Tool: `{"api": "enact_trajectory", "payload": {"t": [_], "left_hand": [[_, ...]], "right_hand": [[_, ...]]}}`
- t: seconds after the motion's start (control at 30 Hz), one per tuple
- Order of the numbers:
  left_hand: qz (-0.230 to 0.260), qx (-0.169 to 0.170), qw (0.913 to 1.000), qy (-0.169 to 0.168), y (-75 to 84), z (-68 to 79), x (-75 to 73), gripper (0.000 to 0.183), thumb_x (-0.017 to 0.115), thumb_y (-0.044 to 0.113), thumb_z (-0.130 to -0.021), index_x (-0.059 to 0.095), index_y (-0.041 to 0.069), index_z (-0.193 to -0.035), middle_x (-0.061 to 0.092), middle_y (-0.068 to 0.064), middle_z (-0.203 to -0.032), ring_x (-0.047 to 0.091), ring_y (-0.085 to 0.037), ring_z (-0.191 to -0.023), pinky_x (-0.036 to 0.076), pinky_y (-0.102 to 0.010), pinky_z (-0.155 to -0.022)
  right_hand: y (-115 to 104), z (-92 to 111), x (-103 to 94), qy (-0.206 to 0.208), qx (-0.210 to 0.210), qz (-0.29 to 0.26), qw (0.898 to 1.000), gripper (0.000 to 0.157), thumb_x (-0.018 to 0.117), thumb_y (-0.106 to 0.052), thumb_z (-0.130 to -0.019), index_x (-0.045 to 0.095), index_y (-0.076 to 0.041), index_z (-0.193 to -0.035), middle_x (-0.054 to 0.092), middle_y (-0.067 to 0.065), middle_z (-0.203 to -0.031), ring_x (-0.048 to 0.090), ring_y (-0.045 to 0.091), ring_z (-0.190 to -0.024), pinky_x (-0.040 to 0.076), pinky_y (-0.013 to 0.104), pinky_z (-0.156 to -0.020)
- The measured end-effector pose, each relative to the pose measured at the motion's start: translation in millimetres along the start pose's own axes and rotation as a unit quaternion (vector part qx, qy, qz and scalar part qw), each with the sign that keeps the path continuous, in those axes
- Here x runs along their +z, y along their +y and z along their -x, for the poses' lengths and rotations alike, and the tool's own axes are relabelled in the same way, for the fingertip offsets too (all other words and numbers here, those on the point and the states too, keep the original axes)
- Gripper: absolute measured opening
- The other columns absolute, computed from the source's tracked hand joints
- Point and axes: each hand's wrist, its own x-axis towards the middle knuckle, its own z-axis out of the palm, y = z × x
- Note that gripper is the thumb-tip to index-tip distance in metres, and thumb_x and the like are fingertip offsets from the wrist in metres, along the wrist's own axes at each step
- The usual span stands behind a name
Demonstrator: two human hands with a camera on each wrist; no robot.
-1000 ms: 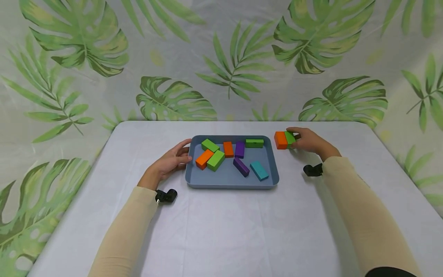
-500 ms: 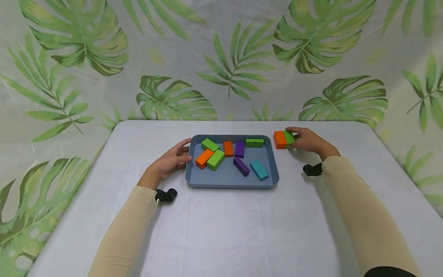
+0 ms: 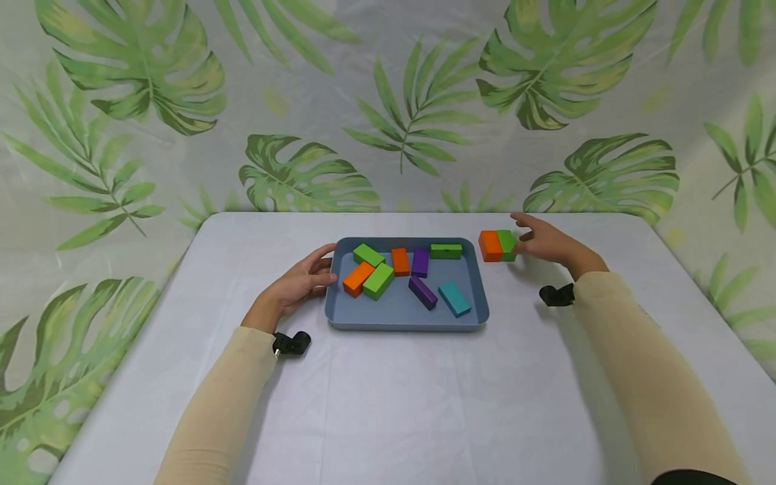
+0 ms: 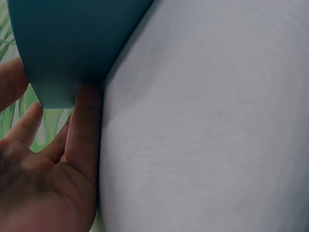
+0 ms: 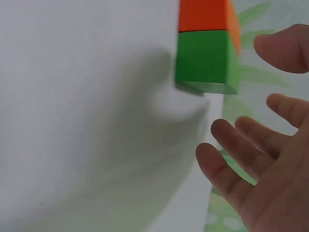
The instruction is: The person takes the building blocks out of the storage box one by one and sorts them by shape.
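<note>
My right hand (image 3: 545, 241) is just off the green block (image 3: 506, 246), fingers and thumb spread apart and gripping nothing; from the right wrist I can see a gap between my fingertips and the wood. That block sits flush against an orange block (image 3: 490, 246), the two together on the white cloth (image 3: 388, 404) of the desk, just beyond the tray's right side near its far corner. My left hand (image 3: 295, 281) rests its extended fingers against the left end of the blue-grey tray (image 3: 394, 320), touching the wall without curling round it.

Inside the tray, at the left, I have a far green piece (image 3: 368, 254), an orange piece (image 3: 358, 279) and a near green piece (image 3: 378, 281) bunched together. Beside them stand a second orange piece (image 3: 400, 262) and an upright purple piece (image 3: 420, 263), with a slanted purple piece (image 3: 422, 293) nearer me. A long green piece (image 3: 445, 251) lies along the far wall, and a teal piece (image 3: 454, 299) lies angled towards the near right corner. The block faces turned to me are plain, solid colour.
</note>
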Motion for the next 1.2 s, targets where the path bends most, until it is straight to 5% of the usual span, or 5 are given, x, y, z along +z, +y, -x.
{"api": "enact_trajectory", "payload": {"t": [0.47,1.2], "left_hand": [[0.000,-0.002,1.0000,0.004,0.0,0.8,-1.3,0.075,0.053,0.007,-0.101,0.014,0.030,-0.160,0.017,-0.011,-0.167,0.029,-0.032,-0.150,0.025,-0.053,-0.122],[0.009,0.003,1.0000,-0.002,1.5,3.1,1.8,0.075,0.053,0.005,-0.100,0.014,0.028,-0.161,0.018,-0.012,-0.167,0.029,-0.033,-0.151,0.027,-0.053,-0.122]], "right_hand": [[-73.4,9.9,-7.6,0.077,-0.109,0.086,0.987,0.063,0.059,-0.018,-0.096,0.035,0.000,-0.151,0.033,0.027,-0.156,0.041,0.048,-0.135,0.033,0.064,-0.111],[-177.6,0.3,66.9,0.002,-0.223,0.150,0.963,0.048,0.060,-0.018,-0.095,0.054,-0.005,-0.140,0.051,0.016,-0.147,0.040,0.035,-0.143,0.033,0.052,-0.118]]}}
